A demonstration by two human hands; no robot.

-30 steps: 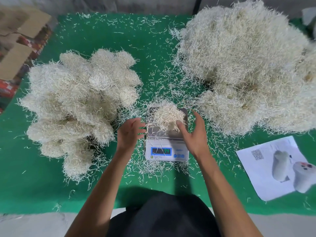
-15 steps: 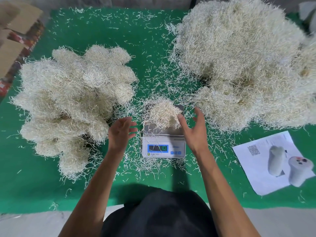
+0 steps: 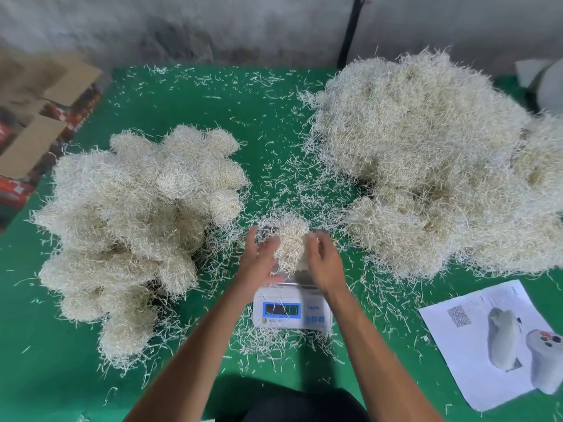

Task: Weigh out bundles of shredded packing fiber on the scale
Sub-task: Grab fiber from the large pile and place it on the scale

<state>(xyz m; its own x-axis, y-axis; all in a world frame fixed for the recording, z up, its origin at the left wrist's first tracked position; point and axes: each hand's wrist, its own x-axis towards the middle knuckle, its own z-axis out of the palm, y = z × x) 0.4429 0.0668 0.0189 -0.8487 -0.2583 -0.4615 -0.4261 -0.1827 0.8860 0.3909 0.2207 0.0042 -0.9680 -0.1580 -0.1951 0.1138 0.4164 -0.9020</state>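
Here both hands [image 3: 292, 260] cup the bundle [image 3: 289, 239]

pale, wiry shredded fiber [image 3: 291, 239] sits on a smooth white plastic scale [image 3: 291, 312]; the surface [image 3: 61, 360] wears matt green felt-like cloth.

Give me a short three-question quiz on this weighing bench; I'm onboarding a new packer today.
1. True or false: the scale stands between the pile of finished bundles and the big loose fiber heap.
2. What lies on the scale's pan? A) a cardboard box B) a fiber bundle C) the printed sheet
3. Fill in: the left hand and right hand close in on the bundle from ____ sides.

Key: 1 true; 2 B; 3 opposite.
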